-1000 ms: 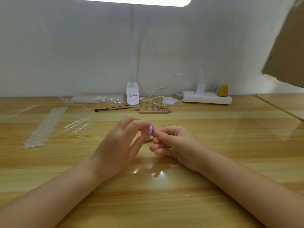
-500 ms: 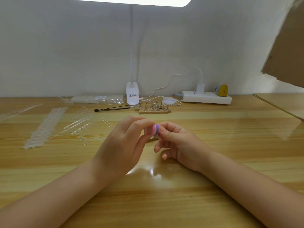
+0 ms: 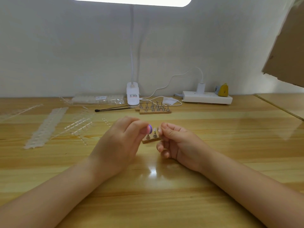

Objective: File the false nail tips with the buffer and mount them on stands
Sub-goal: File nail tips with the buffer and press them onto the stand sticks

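My left hand (image 3: 120, 143) holds a small pink and purple buffer (image 3: 149, 128) between thumb and fingers, above the table. My right hand (image 3: 177, 142) pinches a tiny clear nail tip (image 3: 158, 129) at its fingertips, just right of the buffer. Between the hands a small wooden base (image 3: 150, 140) carries metal stands (image 3: 154, 134), one with a clear tip on it. A second wooden base with several metal stands (image 3: 155, 108) sits farther back near the lamp.
Clear strips of nail tips (image 3: 46, 127) and loose sprues (image 3: 79, 125) lie at the left. At the back are a bag of tips (image 3: 98, 99), a black tool (image 3: 111, 109), a clip lamp (image 3: 133, 94), and a power strip (image 3: 207, 99). A cardboard flap (image 3: 287, 46) hangs upper right.
My hands have drawn apart, uncovering the near base with stands. The right hand moved right with the nail tip; the buffer stays in my left hand.
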`<state>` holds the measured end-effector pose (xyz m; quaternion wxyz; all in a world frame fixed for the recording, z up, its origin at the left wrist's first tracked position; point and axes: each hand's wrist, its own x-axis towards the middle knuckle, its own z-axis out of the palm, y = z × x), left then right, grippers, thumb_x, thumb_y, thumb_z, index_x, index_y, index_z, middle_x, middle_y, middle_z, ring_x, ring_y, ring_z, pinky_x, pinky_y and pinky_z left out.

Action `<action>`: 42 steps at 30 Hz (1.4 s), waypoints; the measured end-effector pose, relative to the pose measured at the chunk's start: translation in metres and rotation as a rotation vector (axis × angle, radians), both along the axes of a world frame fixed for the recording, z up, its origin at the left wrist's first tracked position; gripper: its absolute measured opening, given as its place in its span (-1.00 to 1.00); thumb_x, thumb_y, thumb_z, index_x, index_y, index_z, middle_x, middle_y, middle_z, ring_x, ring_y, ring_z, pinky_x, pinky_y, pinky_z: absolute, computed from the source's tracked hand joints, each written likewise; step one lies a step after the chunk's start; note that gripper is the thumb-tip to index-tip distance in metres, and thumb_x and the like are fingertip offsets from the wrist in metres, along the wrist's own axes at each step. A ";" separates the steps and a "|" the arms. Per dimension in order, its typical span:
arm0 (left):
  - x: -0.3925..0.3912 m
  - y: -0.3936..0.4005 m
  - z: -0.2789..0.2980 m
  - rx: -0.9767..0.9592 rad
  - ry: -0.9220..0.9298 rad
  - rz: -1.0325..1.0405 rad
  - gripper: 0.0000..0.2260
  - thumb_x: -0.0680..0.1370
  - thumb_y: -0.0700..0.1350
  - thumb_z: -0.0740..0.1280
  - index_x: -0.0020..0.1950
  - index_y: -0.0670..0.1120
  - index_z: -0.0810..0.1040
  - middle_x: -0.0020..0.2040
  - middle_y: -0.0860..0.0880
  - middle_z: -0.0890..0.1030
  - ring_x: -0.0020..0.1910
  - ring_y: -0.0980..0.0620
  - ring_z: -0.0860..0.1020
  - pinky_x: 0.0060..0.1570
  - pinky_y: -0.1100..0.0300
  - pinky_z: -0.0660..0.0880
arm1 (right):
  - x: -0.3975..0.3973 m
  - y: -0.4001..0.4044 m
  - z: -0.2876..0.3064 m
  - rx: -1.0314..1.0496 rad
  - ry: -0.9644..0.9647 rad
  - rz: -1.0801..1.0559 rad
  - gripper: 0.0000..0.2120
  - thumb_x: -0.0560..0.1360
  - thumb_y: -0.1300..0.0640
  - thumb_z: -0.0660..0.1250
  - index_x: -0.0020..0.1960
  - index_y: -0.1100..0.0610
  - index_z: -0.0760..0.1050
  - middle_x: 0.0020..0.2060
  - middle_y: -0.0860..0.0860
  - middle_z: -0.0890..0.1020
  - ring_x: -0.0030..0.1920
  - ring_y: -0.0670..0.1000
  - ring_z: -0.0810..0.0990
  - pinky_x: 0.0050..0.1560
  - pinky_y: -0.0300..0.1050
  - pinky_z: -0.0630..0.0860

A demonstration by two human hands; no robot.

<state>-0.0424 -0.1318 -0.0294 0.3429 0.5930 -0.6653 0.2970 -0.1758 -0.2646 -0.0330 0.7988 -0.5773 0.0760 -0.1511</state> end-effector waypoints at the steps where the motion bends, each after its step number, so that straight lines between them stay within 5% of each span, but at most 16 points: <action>1: -0.002 0.000 0.001 -0.017 -0.030 -0.036 -0.84 0.56 -0.23 0.31 0.12 -0.22 0.55 -0.08 -0.16 0.61 -0.13 -0.14 0.59 -0.09 -0.02 0.55 | 0.000 0.000 -0.001 0.000 -0.004 0.005 -0.82 0.47 0.03 0.25 -0.20 0.13 0.47 -0.41 -0.05 0.48 -0.42 -0.06 0.51 -0.48 -0.25 0.40; 5: -0.014 -0.002 -0.002 -0.039 -0.261 -0.090 -0.84 0.55 -0.21 0.37 0.11 -0.10 0.49 -0.11 -0.12 0.62 -0.16 -0.06 0.58 -0.06 0.12 0.55 | 0.001 0.001 -0.001 -0.041 -0.014 0.041 -0.72 0.52 0.06 0.23 -0.34 0.01 0.54 -0.42 -0.02 0.51 -0.42 -0.08 0.49 -0.46 -0.28 0.40; 9: 0.002 0.001 0.003 -0.037 -0.191 0.056 -0.91 0.48 -0.26 0.44 -0.03 -0.23 0.65 -0.20 -0.17 0.60 -0.28 -0.14 0.57 -0.28 -0.04 0.55 | 0.001 0.001 0.000 -0.001 -0.013 0.024 -0.80 0.47 0.05 0.26 -0.27 0.09 0.53 -0.40 -0.04 0.52 -0.43 -0.07 0.51 -0.47 -0.27 0.40; 14: -0.010 -0.003 0.001 -0.108 -0.352 -0.008 -0.79 0.48 -0.23 0.41 0.06 -0.08 0.48 -0.22 -0.10 0.59 -0.29 -0.04 0.53 -0.23 0.12 0.52 | 0.001 0.001 -0.001 -0.068 -0.011 0.034 -0.74 0.53 0.07 0.29 -0.33 0.00 0.57 -0.42 -0.05 0.52 -0.42 -0.10 0.50 -0.45 -0.29 0.40; 18: 0.000 0.000 0.006 -0.100 -0.296 0.055 -0.92 0.48 -0.25 0.41 -0.05 -0.14 0.65 -0.25 -0.12 0.58 -0.33 -0.10 0.54 -0.35 0.02 0.54 | 0.002 -0.001 -0.002 0.001 0.014 -0.015 -0.82 0.49 0.04 0.32 -0.19 0.13 0.47 -0.42 -0.05 0.46 -0.44 -0.08 0.50 -0.48 -0.27 0.39; 23: -0.016 -0.002 0.000 -0.112 -0.352 -0.067 -0.78 0.48 -0.27 0.39 0.07 -0.07 0.48 -0.16 -0.09 0.56 -0.27 -0.06 0.52 -0.26 0.10 0.52 | 0.002 0.000 -0.002 -0.061 0.015 -0.005 -0.78 0.48 0.02 0.32 -0.28 0.09 0.54 -0.44 -0.01 0.47 -0.45 -0.11 0.46 -0.47 -0.30 0.37; 27: 0.000 0.000 0.007 -0.095 -0.296 0.083 -0.81 0.36 -0.32 0.50 -0.08 -0.12 0.65 -0.30 -0.12 0.55 -0.37 -0.09 0.50 -0.41 0.04 0.50 | 0.002 -0.002 -0.001 0.002 0.020 -0.027 -0.82 0.44 0.03 0.32 -0.27 0.10 0.51 -0.44 -0.04 0.46 -0.45 -0.09 0.46 -0.49 -0.29 0.36; 31: -0.012 -0.002 0.003 -0.116 -0.347 -0.013 -0.75 0.41 -0.29 0.45 0.01 -0.07 0.50 -0.28 -0.10 0.56 -0.35 -0.07 0.50 -0.37 0.06 0.49 | 0.002 -0.001 -0.002 -0.042 0.015 -0.007 -0.78 0.46 -0.01 0.32 -0.31 0.07 0.54 -0.44 -0.04 0.50 -0.45 -0.11 0.46 -0.47 -0.30 0.37; 36: -0.002 -0.001 0.007 -0.106 -0.271 0.048 -0.90 0.42 -0.27 0.46 -0.10 -0.13 0.67 -0.28 -0.11 0.57 -0.35 -0.09 0.52 -0.40 0.01 0.51 | 0.003 0.000 0.000 0.014 0.017 -0.035 -0.79 0.45 0.01 0.30 -0.32 0.08 0.52 -0.45 -0.05 0.43 -0.46 -0.10 0.45 -0.49 -0.30 0.32; 42: -0.010 -0.004 -0.001 -0.140 -0.343 -0.083 -0.77 0.48 -0.26 0.40 0.07 -0.05 0.49 -0.16 -0.07 0.57 -0.27 -0.06 0.53 -0.23 0.09 0.51 | 0.002 0.001 0.001 -0.032 0.024 0.027 -0.74 0.48 -0.01 0.25 -0.29 0.12 0.51 -0.47 -0.04 0.45 -0.46 -0.12 0.42 -0.46 -0.31 0.33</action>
